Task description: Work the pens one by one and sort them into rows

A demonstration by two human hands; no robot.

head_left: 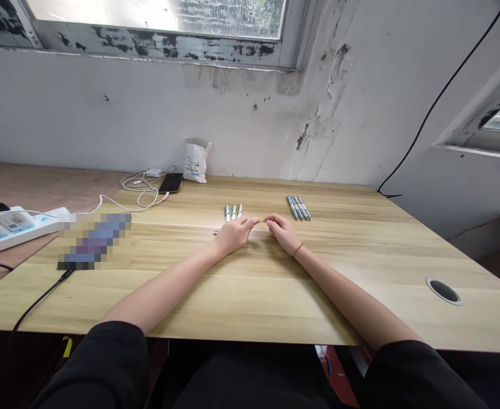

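Note:
Above the middle of the table, my left hand [234,234] and my right hand [284,232] meet with fingers pinched. Between their fingertips is a small, slim, yellowish piece [261,221], too small to name. Just beyond my left hand lie three pens [233,212] with white lower parts and blue or beige ends, side by side; my hand partly covers them. A small pale piece [216,232] shows at the left edge of that hand. Past my right hand is a neat row of several blue and beige pens [299,208].
A white packet [196,161] stands by the wall, near a black phone [171,183] with a white cable [141,190]. To the left are a blurred-out dark device [94,241] and a white power strip [24,227]. A round cable hole [444,291] sits at right.

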